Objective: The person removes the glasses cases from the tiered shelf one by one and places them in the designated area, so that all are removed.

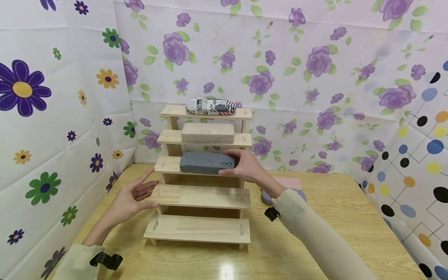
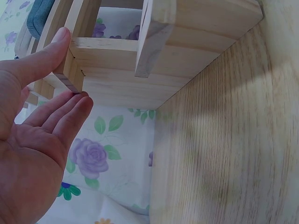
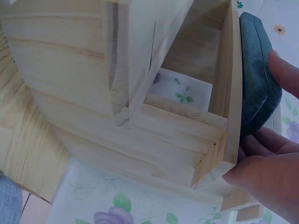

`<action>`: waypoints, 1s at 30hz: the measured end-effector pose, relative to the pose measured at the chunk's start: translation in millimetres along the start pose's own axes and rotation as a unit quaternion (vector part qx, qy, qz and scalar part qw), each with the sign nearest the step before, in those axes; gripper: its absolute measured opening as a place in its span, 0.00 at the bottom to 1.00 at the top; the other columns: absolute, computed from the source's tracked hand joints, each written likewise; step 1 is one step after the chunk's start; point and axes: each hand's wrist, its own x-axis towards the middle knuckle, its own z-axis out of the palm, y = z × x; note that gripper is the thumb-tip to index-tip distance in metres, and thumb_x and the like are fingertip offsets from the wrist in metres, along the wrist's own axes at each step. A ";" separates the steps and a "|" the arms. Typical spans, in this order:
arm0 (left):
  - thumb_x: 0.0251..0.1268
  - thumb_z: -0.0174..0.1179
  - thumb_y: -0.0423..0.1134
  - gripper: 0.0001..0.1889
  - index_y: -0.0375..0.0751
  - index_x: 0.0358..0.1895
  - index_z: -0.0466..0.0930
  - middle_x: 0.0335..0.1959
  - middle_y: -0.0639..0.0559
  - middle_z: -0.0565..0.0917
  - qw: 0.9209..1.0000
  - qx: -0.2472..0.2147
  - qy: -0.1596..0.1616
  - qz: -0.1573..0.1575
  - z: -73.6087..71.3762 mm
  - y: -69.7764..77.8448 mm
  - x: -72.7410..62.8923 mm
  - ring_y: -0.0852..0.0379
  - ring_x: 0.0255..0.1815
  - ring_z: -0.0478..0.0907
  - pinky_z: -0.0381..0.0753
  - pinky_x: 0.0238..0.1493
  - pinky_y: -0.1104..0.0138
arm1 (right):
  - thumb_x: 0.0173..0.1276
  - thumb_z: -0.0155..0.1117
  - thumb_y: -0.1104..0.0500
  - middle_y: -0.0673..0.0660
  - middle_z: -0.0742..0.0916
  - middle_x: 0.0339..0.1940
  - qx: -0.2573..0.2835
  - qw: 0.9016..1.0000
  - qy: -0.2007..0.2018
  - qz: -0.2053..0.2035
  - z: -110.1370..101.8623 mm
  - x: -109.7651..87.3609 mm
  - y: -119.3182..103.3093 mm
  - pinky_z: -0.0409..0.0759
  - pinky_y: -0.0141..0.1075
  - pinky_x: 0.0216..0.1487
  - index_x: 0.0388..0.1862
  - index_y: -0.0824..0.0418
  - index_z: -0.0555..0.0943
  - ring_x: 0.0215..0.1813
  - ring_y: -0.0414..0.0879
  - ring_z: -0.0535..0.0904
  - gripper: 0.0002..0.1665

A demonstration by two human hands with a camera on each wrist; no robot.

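Note:
A stepped wooden display rack (image 1: 197, 227) stands on the table. On its middle tier lies a blue-grey glasses case (image 1: 203, 162) with a small spectacles mark. My right hand (image 1: 245, 167) grips that case's right end, thumb in front and fingers behind; the case (image 3: 256, 70) rests along the board in the right wrist view. My left hand (image 1: 127, 198) is at the rack's left side, fingers extended and thumb at the end of a lower tier. In the left wrist view, the thumb and fingertips of the left hand (image 2: 42, 126) lie close around a board's corner; firm contact is unclear.
A beige case (image 1: 208, 133) sits one tier up, and a newspaper-print case (image 1: 210, 107) on the top tier. Behind my right forearm, a pink case (image 1: 288, 182) and a bluish-purple case (image 1: 266, 197) lie on the table (image 1: 325, 217). Flowered cloth walls (image 1: 217, 35) enclose the table.

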 end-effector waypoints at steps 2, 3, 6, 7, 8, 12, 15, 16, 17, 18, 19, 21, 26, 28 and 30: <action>0.57 0.78 0.26 0.56 0.50 0.87 0.54 0.71 0.26 0.73 1.000 0.000 0.000 -0.002 -0.1 -0.2 -0.1 0.40 0.72 0.72 0.80 0.64 0.66 | 0.58 0.84 0.46 0.53 0.87 0.43 0.001 1.000 0.000 0.002 0.2 0.3 -0.2 0.80 0.40 0.38 0.70 0.60 0.81 0.38 0.48 0.80 0.43; 0.57 0.78 0.26 0.56 0.50 0.87 0.54 0.71 0.26 0.73 1.000 0.000 0.000 -0.003 -0.2 -0.4 -0.2 0.40 0.72 0.71 0.80 0.64 0.65 | 0.58 0.84 0.46 0.53 0.87 0.43 0.003 1.000 0.001 0.003 0.4 0.3 -0.2 0.80 0.40 0.38 0.70 0.60 0.82 0.38 0.48 0.80 0.43; 0.57 0.78 0.26 0.56 0.50 0.87 0.54 0.71 0.26 0.73 1.000 -0.001 0.001 -0.003 -0.4 -0.8 -0.4 0.39 0.72 0.71 0.80 0.64 0.65 | 0.57 0.84 0.47 0.53 0.88 0.44 0.019 1.000 0.006 0.006 1.4 0.2 -0.3 0.81 0.40 0.40 0.69 0.60 0.82 0.39 0.47 0.81 0.42; 0.57 0.78 0.26 0.56 0.50 0.87 0.54 0.71 0.26 0.73 1.000 0.000 0.001 -0.003 -0.4 -0.8 -0.5 0.39 0.72 0.71 0.80 0.64 0.65 | 0.57 0.84 0.48 0.53 0.88 0.45 0.026 1.000 0.009 0.007 1.8 0.1 -0.3 0.82 0.40 0.40 0.68 0.60 0.83 0.40 0.47 0.82 0.41; 0.57 0.78 0.26 0.56 0.50 0.87 0.54 0.71 0.26 0.73 1.000 0.000 0.001 -0.003 -0.5 -0.8 -0.5 0.39 0.72 0.71 0.80 0.64 0.65 | 0.57 0.85 0.48 0.53 0.88 0.45 0.033 0.999 0.013 0.007 2.2 -0.1 -0.4 0.82 0.39 0.41 0.68 0.60 0.83 0.41 0.47 0.82 0.41; 0.57 0.78 0.26 0.56 0.50 0.87 0.54 0.71 0.27 0.73 1.000 0.003 0.001 -0.001 -0.6 -0.8 -0.2 0.38 0.72 0.71 0.80 0.64 0.65 | 0.57 0.85 0.50 0.53 0.88 0.47 0.066 0.998 0.023 0.009 4.0 -1.6 -0.1 0.84 0.39 0.43 0.66 0.60 0.83 0.44 0.47 0.83 0.39; 0.57 0.78 0.26 0.56 0.50 0.87 0.54 0.71 0.27 0.73 1.000 0.003 0.000 -0.001 -0.5 -0.9 -0.1 0.36 0.72 0.71 0.80 0.64 0.65 | 0.58 0.85 0.52 0.54 0.88 0.47 0.089 0.996 0.028 0.009 5.3 -3.2 0.3 0.85 0.40 0.45 0.65 0.60 0.84 0.45 0.48 0.84 0.37; 0.57 0.78 0.26 0.56 0.50 0.87 0.54 0.71 0.27 0.73 1.000 0.003 0.000 0.000 -0.3 -1.0 0.0 0.36 0.72 0.70 0.80 0.64 0.65 | 0.58 0.85 0.52 0.54 0.88 0.48 0.096 0.995 0.030 0.009 5.6 -3.9 0.4 0.85 0.40 0.45 0.65 0.60 0.84 0.46 0.49 0.85 0.36; 0.58 0.78 0.26 0.56 0.50 0.87 0.54 0.71 0.27 0.73 1.000 0.003 0.000 0.000 -0.2 -1.1 0.1 0.35 0.72 0.70 0.80 0.64 0.65 | 0.58 0.85 0.53 0.55 0.88 0.48 0.102 0.994 0.032 0.010 6.0 -4.5 0.7 0.86 0.40 0.46 0.65 0.59 0.83 0.47 0.49 0.85 0.36; 0.58 0.78 0.26 0.56 0.51 0.87 0.54 0.71 0.27 0.74 1.000 0.003 0.000 0.000 0.0 -1.2 0.0 0.34 0.72 0.70 0.80 0.64 0.65 | 0.59 0.85 0.53 0.55 0.88 0.49 0.111 0.993 0.034 0.010 6.3 -5.4 0.7 0.87 0.41 0.47 0.65 0.59 0.83 0.49 0.50 0.86 0.36; 0.58 0.78 0.27 0.56 0.50 0.87 0.54 0.71 0.27 0.74 1.000 0.004 0.000 0.000 0.2 -1.3 0.0 0.34 0.71 0.70 0.80 0.64 0.65 | 0.59 0.85 0.54 0.56 0.87 0.51 0.118 0.992 0.036 0.010 6.7 -6.0 1.0 0.87 0.42 0.48 0.65 0.59 0.83 0.51 0.51 0.86 0.36; 0.58 0.78 0.27 0.56 0.50 0.87 0.54 0.71 0.27 0.74 1.000 0.004 0.000 0.000 0.4 -1.3 -0.2 0.32 0.71 0.69 0.80 0.64 0.65 | 0.59 0.85 0.56 0.57 0.86 0.54 0.138 0.990 0.040 0.008 7.5 -7.4 1.4 0.89 0.44 0.51 0.66 0.60 0.83 0.55 0.53 0.86 0.36; 0.58 0.78 0.26 0.56 0.50 0.87 0.53 0.71 0.26 0.73 1.000 0.007 0.000 0.002 0.7 -0.9 0.0 0.31 0.71 0.69 0.80 0.64 0.66 | 0.60 0.84 0.61 0.60 0.84 0.59 0.187 0.981 0.049 0.002 9.2 -11.1 1.7 0.88 0.48 0.58 0.68 0.64 0.81 0.61 0.58 0.84 0.37; 0.58 0.78 0.26 0.56 0.50 0.87 0.54 0.71 0.26 0.73 1.000 0.007 0.000 0.003 0.7 -0.7 0.1 0.31 0.71 0.69 0.80 0.65 0.64 | 0.61 0.83 0.62 0.61 0.84 0.60 0.203 0.978 0.050 -0.001 9.5 -13.1 1.3 0.87 0.49 0.59 0.68 0.64 0.80 0.62 0.58 0.84 0.37; 0.57 0.78 0.26 0.56 0.50 0.87 0.54 0.71 0.26 0.73 1.000 0.008 0.000 0.003 0.6 -0.5 0.2 0.31 0.71 0.69 0.80 0.65 0.62 | 0.62 0.82 0.63 0.61 0.83 0.61 0.218 0.975 0.050 -0.004 9.6 -15.3 1.0 0.87 0.50 0.59 0.69 0.64 0.80 0.61 0.57 0.84 0.36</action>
